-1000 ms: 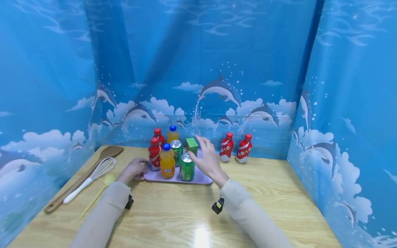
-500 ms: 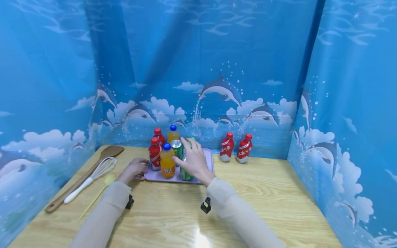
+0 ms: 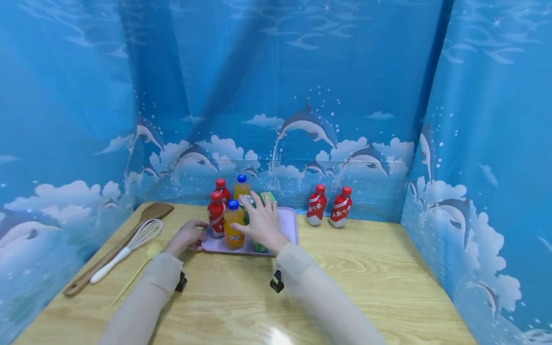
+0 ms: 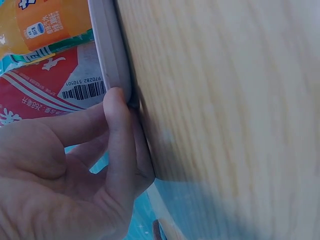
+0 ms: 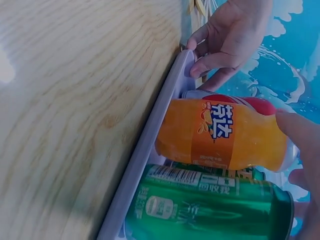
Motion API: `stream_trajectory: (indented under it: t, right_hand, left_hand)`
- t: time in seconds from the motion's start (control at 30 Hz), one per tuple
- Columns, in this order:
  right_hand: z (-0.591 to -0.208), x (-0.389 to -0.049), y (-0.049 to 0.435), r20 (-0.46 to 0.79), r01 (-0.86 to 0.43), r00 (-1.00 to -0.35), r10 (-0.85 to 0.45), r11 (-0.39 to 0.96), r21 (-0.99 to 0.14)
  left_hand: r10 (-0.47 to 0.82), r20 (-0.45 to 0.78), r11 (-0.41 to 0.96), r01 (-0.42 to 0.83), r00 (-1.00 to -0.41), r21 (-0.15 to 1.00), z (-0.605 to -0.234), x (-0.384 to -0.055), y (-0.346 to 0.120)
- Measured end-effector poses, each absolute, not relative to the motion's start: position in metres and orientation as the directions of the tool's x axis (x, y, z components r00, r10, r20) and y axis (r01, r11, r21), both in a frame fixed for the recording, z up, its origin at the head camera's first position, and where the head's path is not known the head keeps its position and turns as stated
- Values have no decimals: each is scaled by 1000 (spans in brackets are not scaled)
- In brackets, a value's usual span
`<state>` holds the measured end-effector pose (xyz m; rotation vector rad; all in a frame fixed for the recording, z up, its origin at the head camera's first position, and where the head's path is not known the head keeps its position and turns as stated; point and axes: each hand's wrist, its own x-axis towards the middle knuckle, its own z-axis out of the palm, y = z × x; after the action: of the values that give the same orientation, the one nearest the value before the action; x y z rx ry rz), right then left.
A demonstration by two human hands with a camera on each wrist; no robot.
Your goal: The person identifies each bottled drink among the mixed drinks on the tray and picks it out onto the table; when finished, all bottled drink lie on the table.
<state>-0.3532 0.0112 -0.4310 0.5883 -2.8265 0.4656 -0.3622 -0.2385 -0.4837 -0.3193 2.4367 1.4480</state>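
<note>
At the near left corner of the lilac tray (image 3: 290, 223), my left hand (image 3: 186, 238) grips the rim with thumb and fingertips. My right hand (image 3: 261, 225) is above the tray's middle with fingers spread, largely hiding a green can (image 5: 210, 207) and another can behind. In the right wrist view, its thumb (image 5: 300, 132) is by the neck of a blue-capped orange soda bottle (image 5: 215, 134); contact is unclear. Two red-capped bottles (image 3: 216, 218) stand on the tray's left. A second orange soda bottle (image 3: 241, 186) and a green carton (image 3: 268, 197) stand towards the back.
Two more red bottles (image 3: 316, 206) stand on the wooden table (image 3: 366, 268) right of the tray. On the left lie a wooden spatula (image 3: 116, 249), a white-handled whisk (image 3: 129, 248) and a yellow spoon (image 3: 142, 268). A blue dolphin-print curtain (image 3: 276, 96) encloses the table.
My right hand has moved left across the tray, from right of the green cans to over them, its thumb coming up to the front orange bottle. The left hand stays at the corner.
</note>
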Motion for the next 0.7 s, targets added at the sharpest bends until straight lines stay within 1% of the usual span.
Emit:
stream_trajectory:
  t: [0.2, 0.33, 0.5, 0.7]
  right_hand:
    - [-435, -356, 3, 262, -421, -895, -362, 878, -225]
    - [-436, -358, 0, 273, -422, -893, -358, 877, -229]
    - [-435, -359, -2, 312, -423, -883, -349, 881, -211]
    - [-436, -359, -3, 372, -450, -855, -362, 874, -183]
  left_hand:
    - [-50, -361, 470, -341, -931, 814, -483, -362, -239]
    - [-55, -368, 470, -350, -928, 810, -483, -362, -237]
    - [-45, -357, 467, -335, -933, 818, -485, -363, -239]
    - [-50, -358, 470, -338, -932, 815, -485, -363, -238]
